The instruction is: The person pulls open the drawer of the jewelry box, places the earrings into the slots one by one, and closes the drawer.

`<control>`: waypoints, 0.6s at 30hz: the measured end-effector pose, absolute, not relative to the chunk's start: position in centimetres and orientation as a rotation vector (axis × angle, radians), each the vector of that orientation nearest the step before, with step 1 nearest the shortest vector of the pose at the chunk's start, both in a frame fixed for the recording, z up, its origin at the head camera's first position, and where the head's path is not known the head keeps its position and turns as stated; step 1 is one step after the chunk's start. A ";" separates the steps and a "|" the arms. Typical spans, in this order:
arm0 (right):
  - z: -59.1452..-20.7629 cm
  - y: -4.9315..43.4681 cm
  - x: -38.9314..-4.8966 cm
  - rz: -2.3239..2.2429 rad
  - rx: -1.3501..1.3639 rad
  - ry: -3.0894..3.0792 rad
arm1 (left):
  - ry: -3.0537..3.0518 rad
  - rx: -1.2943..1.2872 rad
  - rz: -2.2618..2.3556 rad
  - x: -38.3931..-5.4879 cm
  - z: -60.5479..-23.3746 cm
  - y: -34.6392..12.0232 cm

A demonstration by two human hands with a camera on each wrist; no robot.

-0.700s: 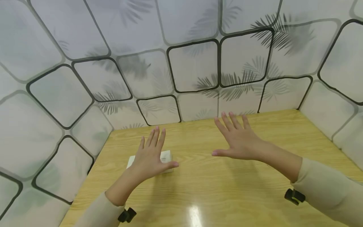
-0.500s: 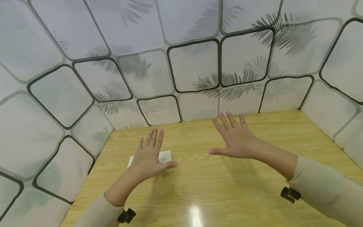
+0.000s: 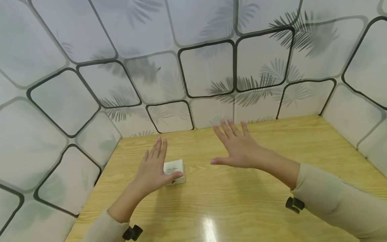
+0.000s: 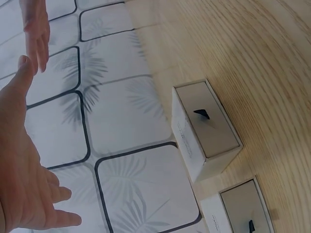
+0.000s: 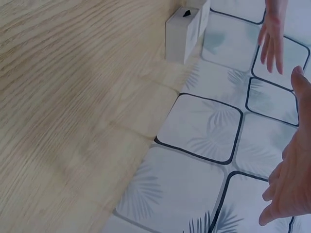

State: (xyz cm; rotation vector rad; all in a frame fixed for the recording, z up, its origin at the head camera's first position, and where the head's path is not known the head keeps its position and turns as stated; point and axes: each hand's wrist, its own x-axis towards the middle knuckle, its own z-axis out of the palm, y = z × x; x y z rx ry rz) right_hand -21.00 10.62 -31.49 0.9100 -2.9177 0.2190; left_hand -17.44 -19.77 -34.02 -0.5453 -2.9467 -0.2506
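Above the table, my left hand point(image 3: 151, 174) has its fingers straight and thumb out, holding nothing. In the head view it overlaps a small white box point(image 3: 174, 165). The left wrist view shows two such boxes: a drawer box point(image 4: 214, 124) with a beige front and black pull tab, and a second drawer box point(image 4: 248, 208) beside it, partly cut off by the frame. My right hand point(image 3: 240, 149) hovers farther right with spread fingers, nothing in it. From the right wrist, the nearer white box point(image 5: 182, 39) appears at the table's far side.
The light wood table point(image 3: 217, 195) meets a wall point(image 3: 208, 74) covering with dark rounded squares and leaf prints at its back and sides. Dark wrist devices sit on the left sleeve point(image 3: 105, 225) and the right sleeve point(image 3: 326, 195).
My right hand has moved left, toward the left hand. The left hand has shifted slightly left, showing more of the white box. Both remain spread and hold nothing.
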 end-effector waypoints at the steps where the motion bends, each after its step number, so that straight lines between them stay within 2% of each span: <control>1: -31.6 10.4 -21.0 0.219 0.914 -2.914 | -2.943 -0.540 -0.262 -17.4 -34.1 -19.9; 18: -32.8 7.1 -22.0 0.319 0.954 -2.872 | -2.899 -0.393 -0.448 -17.5 -35.0 -21.4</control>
